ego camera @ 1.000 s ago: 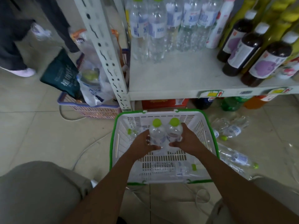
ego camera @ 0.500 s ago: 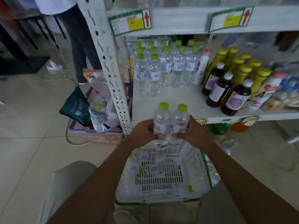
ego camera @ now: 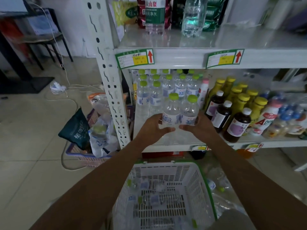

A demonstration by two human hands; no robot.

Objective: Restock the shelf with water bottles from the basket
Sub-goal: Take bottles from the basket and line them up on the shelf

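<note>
Head view, contents listed from the grasp outward.

1. Fingers (ego camera: 168, 129) of the left hand (ego camera: 153, 126): curled round the left water bottle (ego camera: 171, 112) at and below its label, thumb across the front.
2. Right hand (ego camera: 199, 125): wrapped the same way round the right water bottle (ego camera: 190, 112); the fingers behind it are hidden.
3. Both held bottles: upright, green-capped, pressed side by side. They sit at the front of the middle shelf (ego camera: 274, 143) (bases blurred, so contact with the board cannot be told).
4. Stocked water bottles (ego camera: 156, 95): upright rows with green caps, just behind the held pair at the left end of that shelf.
5. Dark bottles (ego camera: 239, 125) with white caps: just right of the right hand, with yellow-capped bottles (ego camera: 242, 103) behind them.
6. Basket (ego camera: 166, 164): white with a green rim, on the floor below the forearms. A few more water bottles (ego camera: 149, 185) lie flat inside.
7. Loose bottles (ego camera: 219, 185): on the floor, just right of the basket.
8. Pink basket (ego camera: 86, 156): on the floor left of the shelf upright, holding bags.
</note>
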